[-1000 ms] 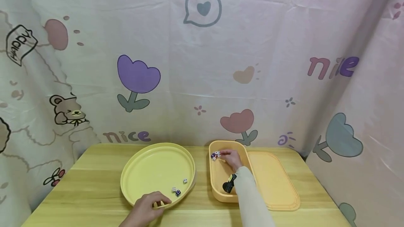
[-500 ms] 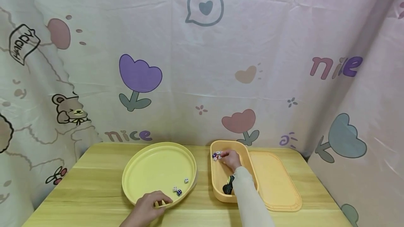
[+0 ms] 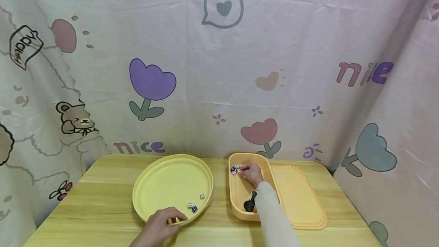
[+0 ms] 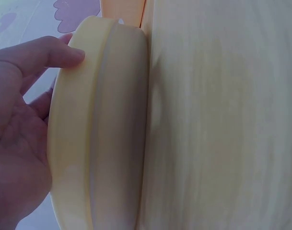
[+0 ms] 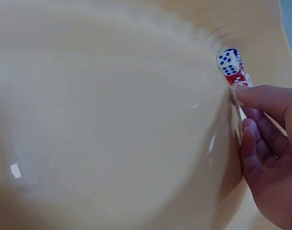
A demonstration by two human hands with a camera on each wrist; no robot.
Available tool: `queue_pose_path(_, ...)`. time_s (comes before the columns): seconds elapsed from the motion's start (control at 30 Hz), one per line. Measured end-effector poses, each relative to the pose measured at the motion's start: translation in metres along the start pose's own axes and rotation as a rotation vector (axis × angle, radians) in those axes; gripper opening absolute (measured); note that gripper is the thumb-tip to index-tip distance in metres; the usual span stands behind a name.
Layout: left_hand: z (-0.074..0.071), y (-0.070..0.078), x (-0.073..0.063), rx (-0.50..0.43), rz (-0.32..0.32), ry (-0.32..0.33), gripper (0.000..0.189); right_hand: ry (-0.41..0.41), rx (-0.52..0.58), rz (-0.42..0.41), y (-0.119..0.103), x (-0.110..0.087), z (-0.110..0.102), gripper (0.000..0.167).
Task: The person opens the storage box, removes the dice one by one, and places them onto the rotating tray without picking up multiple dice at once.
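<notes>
left hand (image 3: 159,227) grips the near rim of the round yellow tray (image 3: 164,180), thumb over the lip and fingers curled beneath; the left wrist view shows the rim as a thick, rounded, matte plastic edge. the tray looks stiff and light, so a one-point hold at the rim should steady it, though it could tip if lifted from there alone. three dice sit loose on the tray floor near that hand: two white (image 3: 189,205) and one dark blue (image 3: 194,209). they will likely slide or roll on the smooth surface if the tray tilts.

right of the tray, the orange oblong tub (image 3: 236,193) stands on the wooden tabletop (image 3: 103,201), its matching lid (image 3: 298,197) lying flat just beside it. right hand (image 3: 253,174) reaches into the far end of the tub, fingertips curled onto a small cluster of dice (image 3: 235,169) against the wall. the right wrist view shows a white die with blue pips (image 5: 228,63) and a red one (image 5: 237,78) under the fingertip; whether either is actually pinched, i cannot tell for certain.

judgement: dice are small, hard, light, with glossy faces and rounded corners, so slippery. best taken by opposite flat faces between thumb and forefinger, one at a time. glossy tub wall gives little friction.
</notes>
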State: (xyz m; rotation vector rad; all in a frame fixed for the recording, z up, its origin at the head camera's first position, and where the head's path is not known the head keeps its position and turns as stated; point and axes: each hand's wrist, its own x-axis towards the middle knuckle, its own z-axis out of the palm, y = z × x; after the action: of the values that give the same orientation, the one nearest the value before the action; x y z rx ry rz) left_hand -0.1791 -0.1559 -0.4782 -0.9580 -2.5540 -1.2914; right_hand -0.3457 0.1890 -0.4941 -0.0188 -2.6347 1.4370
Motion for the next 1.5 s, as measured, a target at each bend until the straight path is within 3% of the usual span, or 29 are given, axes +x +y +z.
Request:
queue_pose_path(0.2, 0.000, -0.001, 0.000, 0.008, 0.018, 0.010, 0.024, -0.026, 0.068, -0.018, -0.006, 0.002, -0.004, 0.012)
queue_pose_path(0.43, 0.001, -0.001, 0.002, 0.032, 0.029, 0.033, 0.026, -0.032, 0.105, -0.020, -0.030, 0.000, -0.018, 0.011)
queue_pose_path(0.87, -0.004, 0.000, 0.002, 0.030, -0.021, 0.011, 0.023, -0.018, 0.224, -0.048, -0.070, -0.020, -0.033, 0.012)
queue_pose_path(1.13, -0.004, 0.002, 0.002, 0.003, -0.076, -0.028, 0.021, -0.045, 0.320, -0.134, -0.099, -0.051, -0.031, 0.017)
queue_pose_path(1.37, -0.004, 0.003, 0.000, -0.004, -0.094, -0.043, 0.021, -0.056, 0.269, -0.216, -0.136, -0.097, -0.035, 0.012)
queue_pose_path(1.5, -0.004, 0.003, 0.000, -0.012, -0.093, -0.052, 0.020, -0.063, 0.241, -0.244, -0.131, -0.114, -0.025, 0.013)
